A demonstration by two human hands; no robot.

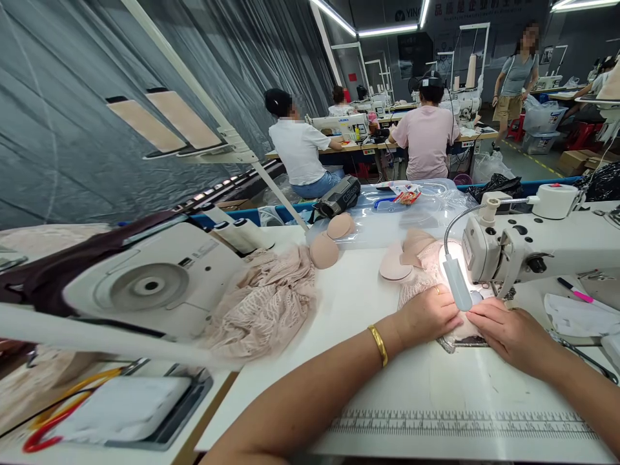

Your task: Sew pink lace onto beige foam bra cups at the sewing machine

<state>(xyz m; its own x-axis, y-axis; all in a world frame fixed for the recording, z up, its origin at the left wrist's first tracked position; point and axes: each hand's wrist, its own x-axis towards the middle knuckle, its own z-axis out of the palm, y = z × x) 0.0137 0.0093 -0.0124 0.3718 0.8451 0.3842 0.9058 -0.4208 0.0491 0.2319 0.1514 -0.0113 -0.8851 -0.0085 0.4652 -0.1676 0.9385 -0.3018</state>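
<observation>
My left hand [427,315], with a gold bangle at its wrist, is closed on the near edge of a pale pink lace garment piece [431,263]. My right hand [514,334] pinches the same fabric just to the right, its fingertips close to those of the left. Both hands are at the needle area of a white sewing machine [489,248], where a grey lamp head [456,284] on a bendy neck partly hides the stitching spot. Beige foam cups [397,263] lie at the far left of the lace piece.
A heap of beige lace [271,303] and loose round cups [324,250] lie left on the table [349,361]. A printed ruler [436,423] runs along the front edge. Scissors [584,355] and a pen [575,290] lie right. Co-workers sit beyond a clear plastic tray [378,223].
</observation>
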